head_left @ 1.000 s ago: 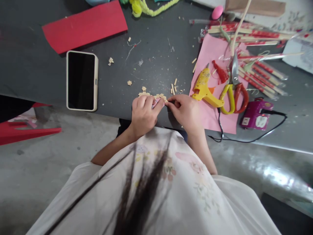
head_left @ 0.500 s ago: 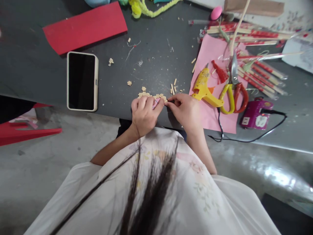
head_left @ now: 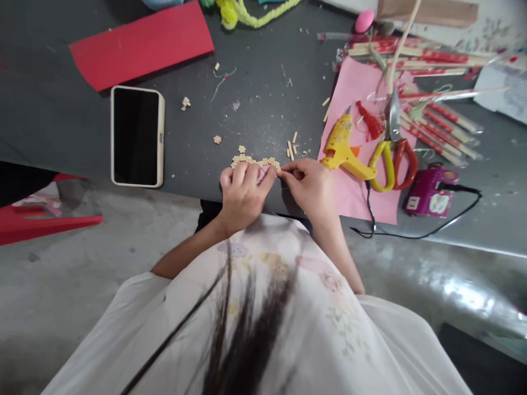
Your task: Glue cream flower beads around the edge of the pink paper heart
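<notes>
A craft piece of small pale wooden bits [head_left: 269, 162], joined in flower-like clusters with a pink patch between them, lies at the table's near edge. My left hand [head_left: 242, 192] curls its fingers over the piece and holds it down, covering much of it. At its right end, my right hand [head_left: 315, 184] has thumb and forefinger pinched together; whatever is between the tips is too small to make out. Just beyond the piece sits a loose wooden cluster [head_left: 241, 149], with another cluster [head_left: 217, 140] farther left. Short cut sticks [head_left: 290, 150] lie above my right hand.
A yellow glue gun [head_left: 343, 145] and scissors [head_left: 387, 164] rest on pink paper [head_left: 349, 82] to the right. Its black cord runs near a purple power block [head_left: 432, 189]. Wrapped chopsticks [head_left: 444, 129] lie beyond. On the left are a phone [head_left: 136, 137] and red card [head_left: 144, 44].
Both hands stay at the wooden piece with almost the same grip. The hanging hair in front of the camera has swung a little.
</notes>
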The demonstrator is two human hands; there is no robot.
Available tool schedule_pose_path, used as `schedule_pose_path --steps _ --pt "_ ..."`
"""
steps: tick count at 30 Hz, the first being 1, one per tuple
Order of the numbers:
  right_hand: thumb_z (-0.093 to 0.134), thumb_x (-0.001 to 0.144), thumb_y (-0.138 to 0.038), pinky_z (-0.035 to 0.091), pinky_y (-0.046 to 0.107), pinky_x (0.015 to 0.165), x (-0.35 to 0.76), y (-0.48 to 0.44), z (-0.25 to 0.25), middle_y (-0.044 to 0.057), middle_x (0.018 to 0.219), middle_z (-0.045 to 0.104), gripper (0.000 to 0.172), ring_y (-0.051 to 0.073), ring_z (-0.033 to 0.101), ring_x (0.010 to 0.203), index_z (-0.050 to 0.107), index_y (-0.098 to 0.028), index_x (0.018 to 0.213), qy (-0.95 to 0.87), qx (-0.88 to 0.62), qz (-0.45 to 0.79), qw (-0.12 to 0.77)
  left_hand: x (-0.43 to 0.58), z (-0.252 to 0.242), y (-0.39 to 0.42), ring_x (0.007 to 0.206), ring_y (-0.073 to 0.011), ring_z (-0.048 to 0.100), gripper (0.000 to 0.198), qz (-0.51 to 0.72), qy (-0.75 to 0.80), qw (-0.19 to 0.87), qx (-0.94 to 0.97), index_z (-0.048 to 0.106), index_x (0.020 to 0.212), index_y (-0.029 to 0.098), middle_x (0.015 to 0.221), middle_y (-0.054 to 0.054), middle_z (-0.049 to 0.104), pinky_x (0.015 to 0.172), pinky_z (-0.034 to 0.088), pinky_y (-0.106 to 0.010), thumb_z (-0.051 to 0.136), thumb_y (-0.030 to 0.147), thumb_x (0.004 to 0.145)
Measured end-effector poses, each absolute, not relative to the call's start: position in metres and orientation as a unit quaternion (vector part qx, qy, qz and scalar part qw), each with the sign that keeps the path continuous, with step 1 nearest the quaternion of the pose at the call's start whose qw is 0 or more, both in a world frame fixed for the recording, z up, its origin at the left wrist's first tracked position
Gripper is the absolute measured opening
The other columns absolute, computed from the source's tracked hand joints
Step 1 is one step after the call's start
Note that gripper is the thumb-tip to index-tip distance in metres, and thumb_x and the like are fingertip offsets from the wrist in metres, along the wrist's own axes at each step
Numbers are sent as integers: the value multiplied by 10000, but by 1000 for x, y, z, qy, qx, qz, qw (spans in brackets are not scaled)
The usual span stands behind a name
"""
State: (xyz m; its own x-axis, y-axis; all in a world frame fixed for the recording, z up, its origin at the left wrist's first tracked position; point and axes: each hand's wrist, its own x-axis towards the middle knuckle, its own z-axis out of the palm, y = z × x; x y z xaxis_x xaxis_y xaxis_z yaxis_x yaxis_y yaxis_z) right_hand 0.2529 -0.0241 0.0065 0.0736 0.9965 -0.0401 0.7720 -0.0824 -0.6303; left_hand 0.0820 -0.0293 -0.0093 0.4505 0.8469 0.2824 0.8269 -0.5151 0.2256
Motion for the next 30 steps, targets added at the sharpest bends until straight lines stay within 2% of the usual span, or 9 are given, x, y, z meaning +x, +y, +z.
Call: schedule_pose_path --steps 10,25,30 --pt "660 847 -322 434 304 629 253 -25 4 12 699 654 125 168 577 658 720 -219 812 -632 -701 237 230 82 -9 -29 1057 -264 572 350 170 500 67 847 609 1270 305 987 -97 671 910 325 -444 404 248 992" --pt "648 865 -295 431 299 648 247 -29 7 21 724 670 129 172 593 688 715 -210 796 -635 -712 198 225 81 -9 -30 1060 -272 571 359 171 488 44 855 589 1297 297 989 -95 665 895 303 -425 414 233 990" --pt "633 874 -295 440 306 646 243 -32 7 25 718 680 138 174 598 672 729 -211 821 -624 -723 188 229 86 -4 -35 891 -239 572 382 143 498 32 855 564 1330 249 894 -96 643 792 310 -389 382 242 995"
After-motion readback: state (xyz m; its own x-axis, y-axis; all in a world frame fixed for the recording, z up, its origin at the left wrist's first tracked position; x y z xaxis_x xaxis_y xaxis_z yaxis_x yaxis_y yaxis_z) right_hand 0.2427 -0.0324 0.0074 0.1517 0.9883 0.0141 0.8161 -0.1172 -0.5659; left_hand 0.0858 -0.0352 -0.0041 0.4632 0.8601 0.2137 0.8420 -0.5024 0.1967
